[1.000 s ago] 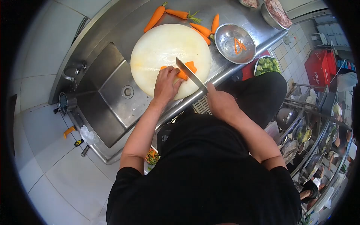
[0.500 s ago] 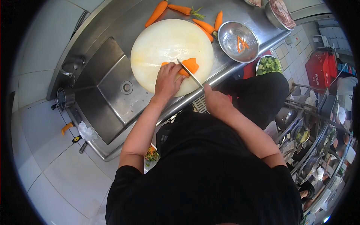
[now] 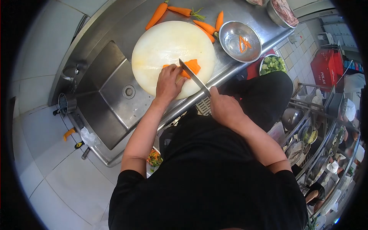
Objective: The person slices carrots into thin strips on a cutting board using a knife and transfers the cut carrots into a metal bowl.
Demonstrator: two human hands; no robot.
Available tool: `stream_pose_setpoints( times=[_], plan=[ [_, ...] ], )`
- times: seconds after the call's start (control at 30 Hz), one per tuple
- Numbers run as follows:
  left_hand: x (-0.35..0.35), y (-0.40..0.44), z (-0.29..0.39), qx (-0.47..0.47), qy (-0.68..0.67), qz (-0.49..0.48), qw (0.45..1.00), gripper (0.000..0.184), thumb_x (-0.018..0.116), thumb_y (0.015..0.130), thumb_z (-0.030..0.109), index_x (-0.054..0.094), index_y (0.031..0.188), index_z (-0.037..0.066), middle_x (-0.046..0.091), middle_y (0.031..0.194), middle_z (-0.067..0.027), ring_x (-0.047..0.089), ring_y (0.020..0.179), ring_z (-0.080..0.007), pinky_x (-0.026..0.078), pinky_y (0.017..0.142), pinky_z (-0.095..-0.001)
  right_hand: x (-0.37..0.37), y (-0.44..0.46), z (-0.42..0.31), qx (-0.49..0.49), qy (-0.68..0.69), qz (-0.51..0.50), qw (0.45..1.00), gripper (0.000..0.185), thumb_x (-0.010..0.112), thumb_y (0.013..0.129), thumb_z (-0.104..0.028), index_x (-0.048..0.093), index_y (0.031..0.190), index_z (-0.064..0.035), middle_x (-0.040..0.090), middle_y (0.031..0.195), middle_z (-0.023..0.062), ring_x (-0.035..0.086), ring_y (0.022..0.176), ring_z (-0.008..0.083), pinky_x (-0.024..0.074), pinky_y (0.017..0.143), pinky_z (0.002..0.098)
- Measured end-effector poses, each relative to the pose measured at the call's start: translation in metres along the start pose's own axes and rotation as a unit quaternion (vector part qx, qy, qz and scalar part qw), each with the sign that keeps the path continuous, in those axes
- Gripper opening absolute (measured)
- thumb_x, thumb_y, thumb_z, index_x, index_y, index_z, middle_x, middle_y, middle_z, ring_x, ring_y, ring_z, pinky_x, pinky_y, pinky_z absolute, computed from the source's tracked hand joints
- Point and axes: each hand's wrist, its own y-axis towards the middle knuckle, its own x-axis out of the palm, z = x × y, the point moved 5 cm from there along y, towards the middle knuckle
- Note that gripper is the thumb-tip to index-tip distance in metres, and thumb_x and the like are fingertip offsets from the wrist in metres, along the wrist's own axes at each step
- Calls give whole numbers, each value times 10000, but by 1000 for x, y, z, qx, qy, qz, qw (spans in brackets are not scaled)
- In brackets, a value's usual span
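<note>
Cutting seems partway along. Left hand (image 3: pixel 167 86), fingers curled, pinches carrot being cut (image 3: pixel 185 74) on round board (image 3: pixel 168 42); right hand (image 3: pixel 225 108) closed around knife (image 3: pixel 198 81). Slices (image 3: pixel 193 66) lie beside blade; few strips (image 3: pixel 243 44) in colander (image 3: pixel 230 41). Left, apparently: whole carrots (image 3: pixel 156 16) on desk (image 3: pixel 126 23), by board.

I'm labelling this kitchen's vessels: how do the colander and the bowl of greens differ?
The colander sits on the counter; the bowl is past the counter's edge. The colander holds a few orange strips; the bowl is heaped with green pieces. The colander's perforated inside shows, while the bowl's inside is covered. Both are round.
</note>
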Motion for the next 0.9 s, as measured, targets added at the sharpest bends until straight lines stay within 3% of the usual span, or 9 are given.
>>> stream_pose_setpoints(
  times=[0.37,0.67,0.9],
  plan=[
    [-2,-5,2,10,-9,14,1000,360,774,832,172,657,1148,46,604,1223,-141,558,1172,-354,477,995,-425,36,29,17,-16,-4,5,1000,188,463,937,-71,440,1098,23,682,806,284,699,807,442,546,731,550],
    [1,1,-2,0,3,9,1000,319,735,872,167,657,1159,50,592,1251,-126,556,1178,-339,479,1002,-423,1,5,-2,-24,10,26,999,210,514,936,-98,448,1097,21,680,797,284,695,804,451,546,730,551],
    [4,-1,-4,-2,14,18,1000,322,731,875,174,655,1157,39,593,1255,-126,553,1179,-340,477,1000,-420,6,10,-4,-9,-30,-14,999,228,496,926,-80,448,1118,32,690,822,281,707,819,435,551,745,543]
  ],
)
